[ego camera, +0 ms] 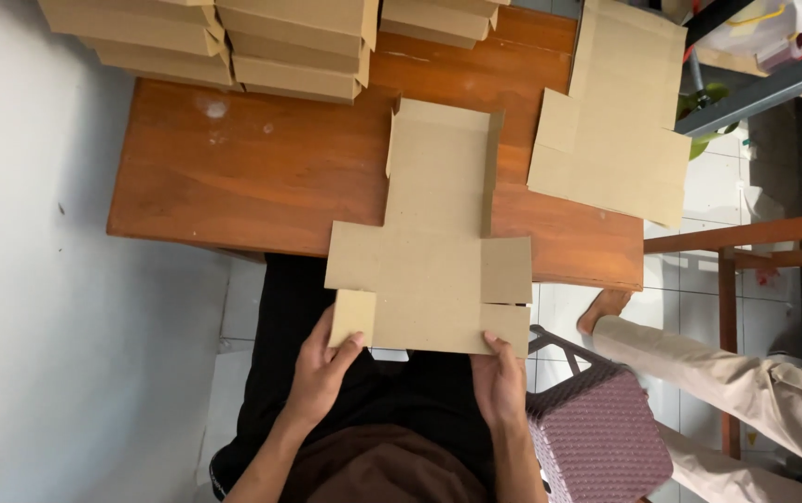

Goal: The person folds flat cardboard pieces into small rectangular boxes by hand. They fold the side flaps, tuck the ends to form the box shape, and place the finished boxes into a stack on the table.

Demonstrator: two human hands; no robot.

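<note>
Left hand (322, 368) has the near corner flap of the flat cardboard blank (433, 242), thumb over the top, fingers curled underneath, a closed pinch. Right hand (500, 377) is at the other near corner, thumb on the top face, fingers tucked below the edge, closed lightly on the sheet. The blank lies half on the wooden table (233, 168), its near end hanging off the table edge over the person's lap.

Risk here, as I judge it: that overhanging end is carried only by the two pinches. Loosen either one and the sheet could tip or slide off the edge. Bend the left flap off its score line and the cardboard may crease crooked.

Further out, a second flat blank (620, 121) lies to the right on the table, well apart from the first. Folded boxes (261, 42) are stacked along the far side. A purple woven stool (596, 433) stands just beside the right forearm, and another person's leg (699, 359) passes near it.
</note>
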